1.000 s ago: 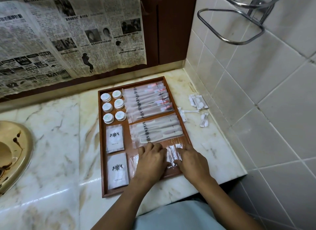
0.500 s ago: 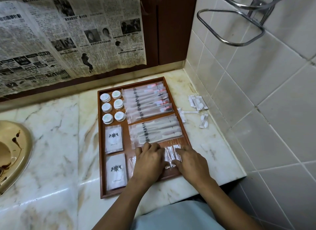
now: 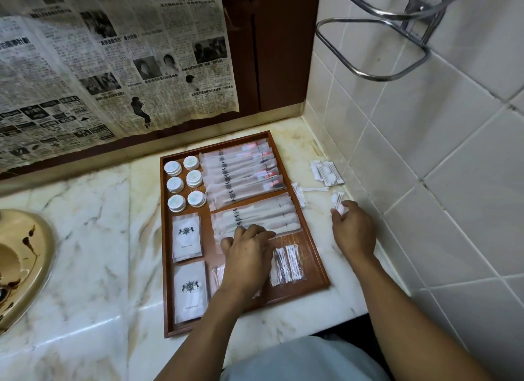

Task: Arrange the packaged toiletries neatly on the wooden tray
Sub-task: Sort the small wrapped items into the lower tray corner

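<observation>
Wooden tray [image 3: 162,239] of packets at the bench's [image 3: 99,253] right end, left hand [image 3: 246,256] spread flat on packets inside, right hand [image 3: 354,230] pinching a cotton bud packet [image 3: 338,204] near the bench's right edge

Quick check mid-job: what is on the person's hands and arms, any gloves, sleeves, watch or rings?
The left hand and right hand are bare: no gloves, and no ring, watch or bracelet shows. Both forearms are uncovered as far as the picture reaches, with no sleeve in view. A pale blue-grey garment shows at the bottom edge.
</observation>
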Available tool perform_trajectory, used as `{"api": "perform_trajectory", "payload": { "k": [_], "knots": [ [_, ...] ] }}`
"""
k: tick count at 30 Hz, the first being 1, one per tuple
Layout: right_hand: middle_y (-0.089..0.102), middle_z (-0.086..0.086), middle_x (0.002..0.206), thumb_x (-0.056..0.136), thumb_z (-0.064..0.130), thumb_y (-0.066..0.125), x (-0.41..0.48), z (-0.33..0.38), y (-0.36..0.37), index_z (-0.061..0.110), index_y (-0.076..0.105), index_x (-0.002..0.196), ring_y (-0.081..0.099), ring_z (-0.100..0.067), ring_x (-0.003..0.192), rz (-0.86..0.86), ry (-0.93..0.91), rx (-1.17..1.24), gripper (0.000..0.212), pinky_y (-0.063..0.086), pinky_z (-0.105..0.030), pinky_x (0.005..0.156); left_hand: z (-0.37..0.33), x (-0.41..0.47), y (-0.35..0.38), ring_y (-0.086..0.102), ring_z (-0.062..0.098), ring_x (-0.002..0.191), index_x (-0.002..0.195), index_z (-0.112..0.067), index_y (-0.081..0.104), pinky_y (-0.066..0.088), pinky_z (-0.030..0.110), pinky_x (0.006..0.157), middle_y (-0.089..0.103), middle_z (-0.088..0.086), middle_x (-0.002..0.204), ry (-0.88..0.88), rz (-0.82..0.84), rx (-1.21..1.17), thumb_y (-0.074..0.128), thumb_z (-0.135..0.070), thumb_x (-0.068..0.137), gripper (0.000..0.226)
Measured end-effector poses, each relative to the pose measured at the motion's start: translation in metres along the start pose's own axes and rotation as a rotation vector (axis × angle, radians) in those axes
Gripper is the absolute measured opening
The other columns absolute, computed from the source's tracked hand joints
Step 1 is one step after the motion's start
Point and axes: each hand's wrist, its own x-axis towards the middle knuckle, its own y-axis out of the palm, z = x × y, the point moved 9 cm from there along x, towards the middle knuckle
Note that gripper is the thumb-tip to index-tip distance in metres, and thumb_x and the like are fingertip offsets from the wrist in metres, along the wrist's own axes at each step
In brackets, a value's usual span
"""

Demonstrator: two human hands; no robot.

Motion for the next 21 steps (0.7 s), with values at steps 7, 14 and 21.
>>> {"api": "perform_trajectory", "payload": {
  "k": [7, 14, 21],
  "knots": [
    [0.069, -0.017, 0.091, 0.092, 0.035, 0.068, 0.001, -0.012, 0.002, 0.007, 0.062, 0.106, 0.067, -0.04, 0.079, -0.149, -0.012, -0.074, 0.032, 0.05, -0.039, 0.062, -0.026, 0.045, 0.011, 0.047, 0.02, 0.122, 0.129, -0.031, 0.067, 0.023, 0.039, 0.087, 0.061, -0.007, 0.128, -0.021, 0.073, -0.023, 0.057, -0.034, 0.099, 0.032],
    [0.062, -0.015, 0.103, 0.092, 0.045, 0.065, -0.004, -0.01, -0.001, 0.008, 0.06, 0.119, 0.065, -0.036, 0.081, -0.227, -0.09, -0.17, 0.046, 0.049, -0.036, 0.056, -0.051, 0.096, 0.019, 0.049, 0.027, 0.125, 0.115, -0.033, 0.07, 0.024, 0.043, 0.087, 0.059, 0.003, 0.126, -0.039, 0.104, 0.022, 0.062, -0.034, 0.095, 0.022],
    [0.051, -0.009, 0.094, 0.094, 0.044, 0.06, -0.002, -0.013, 0.009, 0.014, 0.062, 0.103, 0.059, -0.03, 0.064, -0.188, -0.09, -0.259, 0.031, 0.04, -0.031, 0.045, -0.066, 0.152, 0.042, 0.043, 0.033, 0.132, 0.125, -0.02, 0.062, 0.026, 0.057, 0.11, 0.048, 0.013, 0.14, -0.043, 0.241, 0.249, 0.068, -0.049, 0.089, 0.046]
  ]
}}
